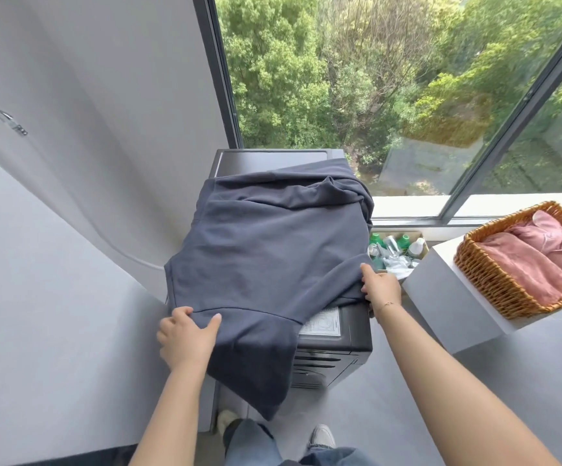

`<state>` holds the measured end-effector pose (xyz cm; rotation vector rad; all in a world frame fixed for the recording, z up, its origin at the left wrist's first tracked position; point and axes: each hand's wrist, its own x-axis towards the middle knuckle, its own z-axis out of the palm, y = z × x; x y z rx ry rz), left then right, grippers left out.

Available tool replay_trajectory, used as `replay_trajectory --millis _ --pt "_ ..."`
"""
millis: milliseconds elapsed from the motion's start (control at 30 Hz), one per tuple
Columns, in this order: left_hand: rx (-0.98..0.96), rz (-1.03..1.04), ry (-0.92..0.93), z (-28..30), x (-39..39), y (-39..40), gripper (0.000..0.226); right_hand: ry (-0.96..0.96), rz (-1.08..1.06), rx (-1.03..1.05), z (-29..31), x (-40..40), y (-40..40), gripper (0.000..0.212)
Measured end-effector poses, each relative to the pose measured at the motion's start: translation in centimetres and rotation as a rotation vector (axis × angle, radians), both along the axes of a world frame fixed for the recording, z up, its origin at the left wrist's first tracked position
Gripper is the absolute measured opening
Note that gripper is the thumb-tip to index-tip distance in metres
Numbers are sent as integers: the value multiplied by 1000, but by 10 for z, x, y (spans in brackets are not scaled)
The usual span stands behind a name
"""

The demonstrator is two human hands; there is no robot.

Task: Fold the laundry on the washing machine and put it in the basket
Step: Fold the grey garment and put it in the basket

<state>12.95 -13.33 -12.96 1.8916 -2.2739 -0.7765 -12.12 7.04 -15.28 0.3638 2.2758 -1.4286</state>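
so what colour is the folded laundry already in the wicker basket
Dusty pink folded cloth, lying in the woven tan wicker basket; the head view shows it.

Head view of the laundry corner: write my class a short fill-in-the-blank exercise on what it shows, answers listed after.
1. The dark blue garment lies spread over the ____.
2. The wicker basket already holds folded clothes coloured ____.
3. The left hand grips the garment's near ____.
4. The right hand wears a thin ____ at the wrist.

Missing words: washing machine; pink; hem; bracelet.
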Motion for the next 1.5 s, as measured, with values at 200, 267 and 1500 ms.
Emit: replay_trajectory --millis 200,267,1500 --pt "-92 -90 -45 -14 -3 12 16 -58 89 77 -25 -32 -6 16" --pt "-116 -107 22 -10 -1 7 15 19 73 44 -2 -22 -8 23" --pt "149 483 403 -5 7 -25 53 -248 -199 -222 -12 26 53 17"
